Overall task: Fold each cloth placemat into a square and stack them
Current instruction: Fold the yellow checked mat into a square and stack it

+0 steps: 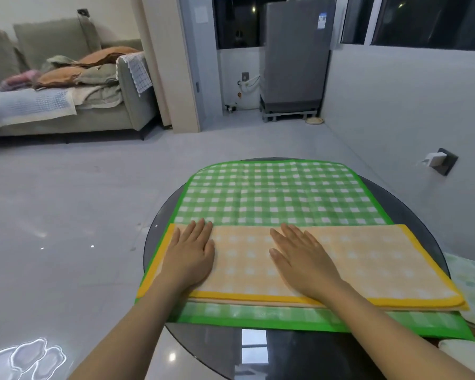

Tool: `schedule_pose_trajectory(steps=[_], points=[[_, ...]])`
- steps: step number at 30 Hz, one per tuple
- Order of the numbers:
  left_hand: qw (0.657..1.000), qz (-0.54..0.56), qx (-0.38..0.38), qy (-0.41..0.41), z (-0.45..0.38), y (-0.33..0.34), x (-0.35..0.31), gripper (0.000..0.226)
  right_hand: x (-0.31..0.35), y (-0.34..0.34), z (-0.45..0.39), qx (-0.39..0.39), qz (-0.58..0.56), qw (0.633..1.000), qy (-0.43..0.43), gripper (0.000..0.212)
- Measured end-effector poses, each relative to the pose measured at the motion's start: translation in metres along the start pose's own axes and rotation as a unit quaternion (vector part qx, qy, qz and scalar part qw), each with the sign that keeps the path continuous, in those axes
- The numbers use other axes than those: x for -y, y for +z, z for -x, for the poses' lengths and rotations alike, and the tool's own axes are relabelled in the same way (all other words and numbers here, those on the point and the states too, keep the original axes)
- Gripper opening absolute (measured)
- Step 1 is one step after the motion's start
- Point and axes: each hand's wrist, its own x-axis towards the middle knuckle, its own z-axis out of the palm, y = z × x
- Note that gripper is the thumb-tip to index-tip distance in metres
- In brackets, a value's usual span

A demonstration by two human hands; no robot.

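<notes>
My left hand [189, 253] and right hand [303, 263] lie flat, fingers straight, on the half-folded yellow placemat [368, 259] at lower centre, atop the green placemat [272, 190]. I'd press the crease, then fold sideways with edges matched.

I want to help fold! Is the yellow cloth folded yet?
Folded once: the yellow cloth shows two layered edges nearest the person, a long strip, not square.

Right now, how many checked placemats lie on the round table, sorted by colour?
Green checked placemat: 1, spread flat on the round table.
Orange checked placemat: 1, folded in half on top of the green one, under both flat hands.
Total: 2
</notes>
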Motion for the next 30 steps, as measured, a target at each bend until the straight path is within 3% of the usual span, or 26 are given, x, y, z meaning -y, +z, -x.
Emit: schedule_pose_trajectory(steps=[9, 14, 18, 21, 25, 30], points=[[0.999, -0.035, 0.035, -0.014, -0.003, -0.021, 0.021, 0.053, 0.007, -0.001, 0.0, 0.004, 0.007, 1.0, 0.006, 0.058], [0.999, -0.011, -0.023, -0.046, -0.013, -0.034, 0.035, 0.077, 0.024, -0.006, 0.003, 0.01, -0.026, 0.997, -0.066, 0.063], [0.989, 0.119, -0.075, -0.052, -0.011, -0.04, 0.032, 0.073, 0.03, -0.006, 0.006, 0.033, -0.017, 0.993, -0.108, 0.089], [0.976, 0.182, -0.099, -0.059, -0.007, -0.046, 0.028, 0.061, 0.031, -0.007, 0.004, 0.046, -0.009, 0.994, -0.101, 0.087], [0.948, 0.287, -0.089, -0.102, -0.002, -0.058, 0.035, 0.066, 0.034, -0.007, 0.003, 0.063, -0.01, 0.993, -0.102, 0.099], [0.868, 0.468, -0.053, -0.157, 0.007, -0.075, 0.049, 0.043, 0.037, -0.004, 0.001, 0.064, -0.013, 0.993, -0.101, 0.108]])
